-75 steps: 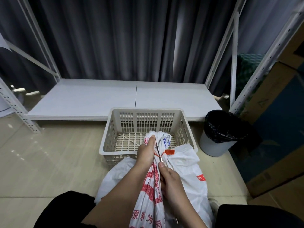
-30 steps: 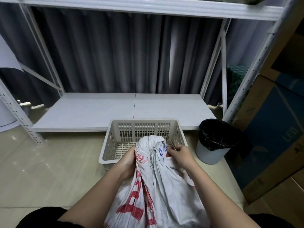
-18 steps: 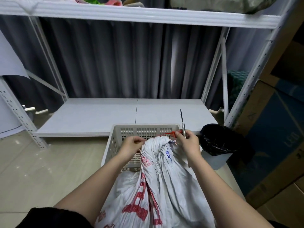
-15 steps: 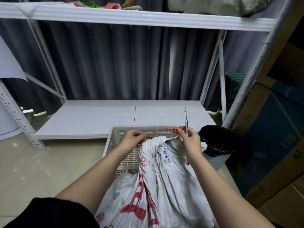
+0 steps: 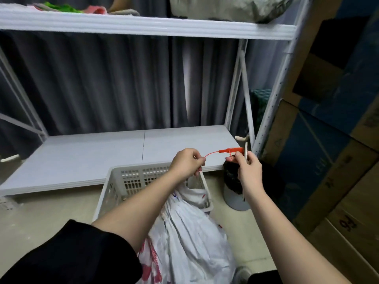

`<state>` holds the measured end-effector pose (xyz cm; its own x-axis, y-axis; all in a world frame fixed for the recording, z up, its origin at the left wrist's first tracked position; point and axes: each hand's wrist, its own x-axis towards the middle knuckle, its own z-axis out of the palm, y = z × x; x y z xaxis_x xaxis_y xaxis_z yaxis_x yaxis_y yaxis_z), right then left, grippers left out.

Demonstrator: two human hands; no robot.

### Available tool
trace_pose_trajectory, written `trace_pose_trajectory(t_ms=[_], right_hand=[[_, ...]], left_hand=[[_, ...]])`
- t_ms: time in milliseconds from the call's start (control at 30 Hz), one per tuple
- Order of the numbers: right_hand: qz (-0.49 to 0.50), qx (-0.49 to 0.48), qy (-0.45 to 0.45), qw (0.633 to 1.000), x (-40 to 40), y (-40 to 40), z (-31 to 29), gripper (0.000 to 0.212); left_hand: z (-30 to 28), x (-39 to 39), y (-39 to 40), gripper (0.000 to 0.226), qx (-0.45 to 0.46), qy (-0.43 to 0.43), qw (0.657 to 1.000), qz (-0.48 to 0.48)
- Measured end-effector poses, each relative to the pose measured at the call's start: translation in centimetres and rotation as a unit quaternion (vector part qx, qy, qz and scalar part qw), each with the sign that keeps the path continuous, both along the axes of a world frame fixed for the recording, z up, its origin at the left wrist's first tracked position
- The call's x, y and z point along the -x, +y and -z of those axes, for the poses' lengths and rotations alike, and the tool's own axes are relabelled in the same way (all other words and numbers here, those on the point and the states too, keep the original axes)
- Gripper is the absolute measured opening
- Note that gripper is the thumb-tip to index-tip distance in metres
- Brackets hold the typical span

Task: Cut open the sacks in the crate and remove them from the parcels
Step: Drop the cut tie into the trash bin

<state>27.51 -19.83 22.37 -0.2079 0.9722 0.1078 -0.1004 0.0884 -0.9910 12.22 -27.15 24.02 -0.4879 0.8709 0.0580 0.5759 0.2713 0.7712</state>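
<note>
A white sack [image 5: 190, 238] with red print lies on the floor below my arms, its top slumped against the near wall of the beige plastic crate [image 5: 123, 181]. My left hand [image 5: 187, 161] and my right hand [image 5: 247, 168] are raised above the crate, each pinching one end of a red zip tie [image 5: 222, 151] stretched between them, clear of the sack. My right hand also holds a thin metal blade [image 5: 245, 153] that points up past the fingers.
A grey bin with a black liner [image 5: 231, 181] stands right of the crate, partly behind my right hand. A low white shelf board [image 5: 102, 156] runs behind the crate, with a higher shelf [image 5: 143, 27] overhead. Cardboard boxes [image 5: 338, 160] are stacked along the right.
The red tie has come off the sack's neck. Both hands have risen away from the sack with the tie between them, and the sack's top has dropped against the crate.
</note>
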Motion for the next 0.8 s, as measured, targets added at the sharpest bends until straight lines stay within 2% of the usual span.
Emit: trace_pose_trajectory(t_ms=[200, 400, 667, 800], right_hand=[[0.069, 0.068, -0.021, 0.995, -3.9, 4.1, 3.8, 0.019], [0.018, 0.172, -0.063, 0.983, -4.7, 8.0, 7.1, 0.01], [0.018, 0.211, -0.081, 0.974, -5.4, 11.6, 8.6, 0.023], [0.025, 0.2, -0.06, 0.978, -6.2, 12.5, 8.5, 0.024]], left_hand=[[3.4, -3.8, 6.8, 0.019, 0.08, 0.052, 0.995, -0.017], [8.7, -5.1, 14.8, 0.037, 0.152, 0.012, 0.988, -0.022], [13.8, -5.8, 23.4, 0.037, 0.156, -0.042, 0.986, -0.045], [15.8, -6.4, 27.3, 0.023, 0.125, -0.071, 0.989, -0.023]])
